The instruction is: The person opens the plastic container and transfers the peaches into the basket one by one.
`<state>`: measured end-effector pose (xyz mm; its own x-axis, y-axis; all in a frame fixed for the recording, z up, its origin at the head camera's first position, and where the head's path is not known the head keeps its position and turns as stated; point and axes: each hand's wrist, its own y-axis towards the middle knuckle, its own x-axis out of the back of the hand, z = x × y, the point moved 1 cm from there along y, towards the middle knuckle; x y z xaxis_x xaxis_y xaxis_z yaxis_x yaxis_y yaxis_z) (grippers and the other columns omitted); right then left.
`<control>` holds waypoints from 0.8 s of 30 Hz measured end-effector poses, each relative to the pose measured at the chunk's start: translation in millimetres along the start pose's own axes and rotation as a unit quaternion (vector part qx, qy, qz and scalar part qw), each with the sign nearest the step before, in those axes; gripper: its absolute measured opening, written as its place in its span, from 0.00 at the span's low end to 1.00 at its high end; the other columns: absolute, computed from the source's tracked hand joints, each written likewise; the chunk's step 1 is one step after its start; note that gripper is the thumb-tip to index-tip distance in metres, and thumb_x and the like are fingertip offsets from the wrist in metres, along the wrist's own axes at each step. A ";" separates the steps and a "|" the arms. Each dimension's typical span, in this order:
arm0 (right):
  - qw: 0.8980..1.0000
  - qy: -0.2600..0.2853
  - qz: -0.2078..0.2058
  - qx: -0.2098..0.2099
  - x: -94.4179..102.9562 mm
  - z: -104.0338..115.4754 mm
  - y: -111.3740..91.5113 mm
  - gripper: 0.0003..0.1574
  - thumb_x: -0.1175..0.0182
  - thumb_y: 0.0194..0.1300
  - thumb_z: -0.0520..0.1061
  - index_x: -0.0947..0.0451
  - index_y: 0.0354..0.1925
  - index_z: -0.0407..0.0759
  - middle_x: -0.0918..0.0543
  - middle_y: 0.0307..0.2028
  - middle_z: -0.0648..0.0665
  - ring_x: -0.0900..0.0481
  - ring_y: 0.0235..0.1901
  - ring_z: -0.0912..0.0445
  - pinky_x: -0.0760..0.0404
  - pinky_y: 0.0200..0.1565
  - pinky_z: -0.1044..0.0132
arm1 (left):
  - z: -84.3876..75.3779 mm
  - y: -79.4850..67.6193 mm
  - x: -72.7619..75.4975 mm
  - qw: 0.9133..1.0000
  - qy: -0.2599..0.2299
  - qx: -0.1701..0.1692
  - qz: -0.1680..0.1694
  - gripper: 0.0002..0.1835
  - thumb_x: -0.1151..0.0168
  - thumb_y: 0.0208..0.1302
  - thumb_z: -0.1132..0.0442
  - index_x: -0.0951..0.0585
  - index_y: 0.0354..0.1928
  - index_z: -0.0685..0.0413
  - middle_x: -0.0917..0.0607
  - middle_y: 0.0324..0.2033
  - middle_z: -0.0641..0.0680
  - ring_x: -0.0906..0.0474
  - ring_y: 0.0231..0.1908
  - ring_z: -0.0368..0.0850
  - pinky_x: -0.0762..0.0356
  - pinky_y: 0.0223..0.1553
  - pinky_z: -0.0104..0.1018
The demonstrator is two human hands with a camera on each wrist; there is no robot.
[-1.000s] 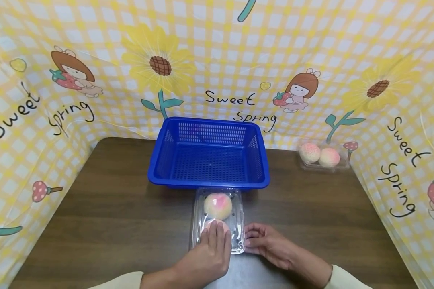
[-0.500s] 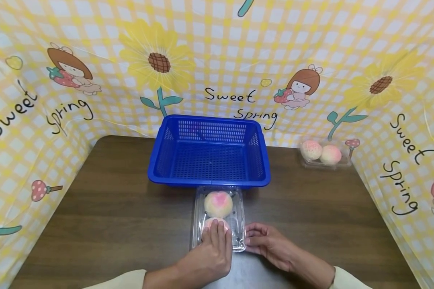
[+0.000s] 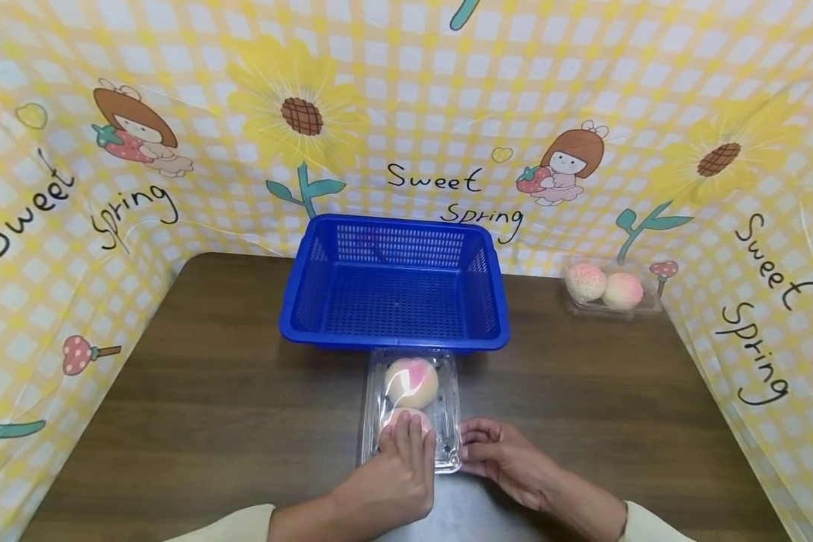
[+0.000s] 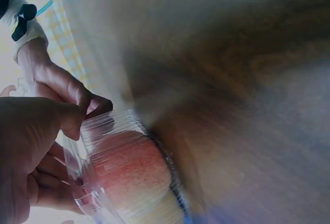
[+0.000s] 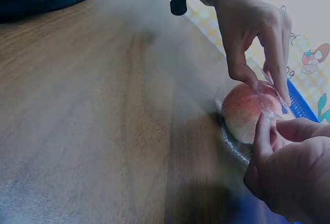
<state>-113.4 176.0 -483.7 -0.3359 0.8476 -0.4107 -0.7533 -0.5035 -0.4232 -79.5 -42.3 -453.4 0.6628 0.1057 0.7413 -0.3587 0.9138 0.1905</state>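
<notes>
A clear plastic clamshell container (image 3: 447,406) lies on the table just in front of the blue basket, with two pink-and-cream peaches inside. The far peach (image 3: 412,384) shows fully through the lid; the near peach (image 3: 401,418) is partly hidden by my left hand (image 3: 394,478). That hand grips the lid over the near peach, its thumb and fingers on either side in the right wrist view. At the container's near right corner, my right hand (image 3: 515,463) pinches the plastic edge between thumb and fingers (image 5: 264,136). Whether the lid is fastened cannot be told.
The blue perforated basket (image 3: 393,340) holds nothing visible and stands at the back middle, touching or almost touching the container. A second clear container with two peaches (image 3: 622,290) sits at the back right. Checked cloth (image 3: 244,196) walls surround the dark wooden table (image 3: 196,406).
</notes>
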 end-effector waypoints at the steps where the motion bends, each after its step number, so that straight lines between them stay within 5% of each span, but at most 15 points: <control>1: 1.000 0.000 -0.001 0.000 -0.1 0.4 0.6 0.22 0.42 0.58 0.28 0.33 0.52 0.28 0.22 0.41 0.42 0.20 0.43 0.53 0.19 0.56 0.58 | 0.4 0.8 0.0 1.000 0.002 -0.002 0.003 0.28 0.72 0.69 0.68 0.18 0.50 0.66 0.14 0.40 0.69 0.15 0.40 0.62 0.14 0.28 0.48; 9: 1.000 -0.014 0.000 0.011 -0.2 -2.4 3.7 0.22 0.41 0.56 0.28 0.31 0.50 0.29 0.22 0.40 0.44 0.20 0.42 0.54 0.18 0.54 0.58 | 2.7 -0.9 -0.3 1.000 0.024 -0.003 -0.018 0.26 0.69 0.69 0.70 0.18 0.49 0.68 0.14 0.38 0.70 0.14 0.37 0.62 0.14 0.26 0.45; 17: 1.000 -0.020 -0.001 0.000 2.7 -4.9 0.8 0.21 0.40 0.57 0.29 0.31 0.49 0.30 0.22 0.40 0.44 0.21 0.43 0.55 0.19 0.55 0.59 | 7.8 -11.9 8.8 0.993 -0.047 0.065 -0.088 0.28 0.73 0.68 0.72 0.19 0.48 0.67 0.15 0.41 0.69 0.16 0.43 0.59 0.14 0.41 0.44; 21: 0.999 -0.037 0.003 -0.006 5.6 -2.8 -3.8 0.19 0.39 0.56 0.30 0.29 0.47 0.32 0.22 0.39 0.46 0.21 0.41 0.56 0.18 0.54 0.59 | 9.9 -16.1 14.6 0.982 -0.067 0.090 -0.154 0.24 0.70 0.69 0.70 0.21 0.48 0.70 0.15 0.42 0.68 0.17 0.45 0.57 0.15 0.46 0.43; 24: 0.999 -0.043 0.014 -0.014 6.9 -0.8 -6.6 0.18 0.38 0.56 0.31 0.28 0.46 0.34 0.21 0.38 0.46 0.21 0.40 0.57 0.19 0.54 0.59 | 11.9 -19.0 17.3 0.963 -0.089 0.128 -0.221 0.21 0.63 0.68 0.66 0.19 0.44 0.70 0.14 0.39 0.66 0.15 0.42 0.54 0.15 0.44 0.39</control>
<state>-110.2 185.1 -484.3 -0.4041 0.8443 -0.3520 -0.7276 -0.5299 -0.4356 -69.1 -62.5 -436.6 0.6723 -0.3620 0.6457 -0.2324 0.7249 0.6485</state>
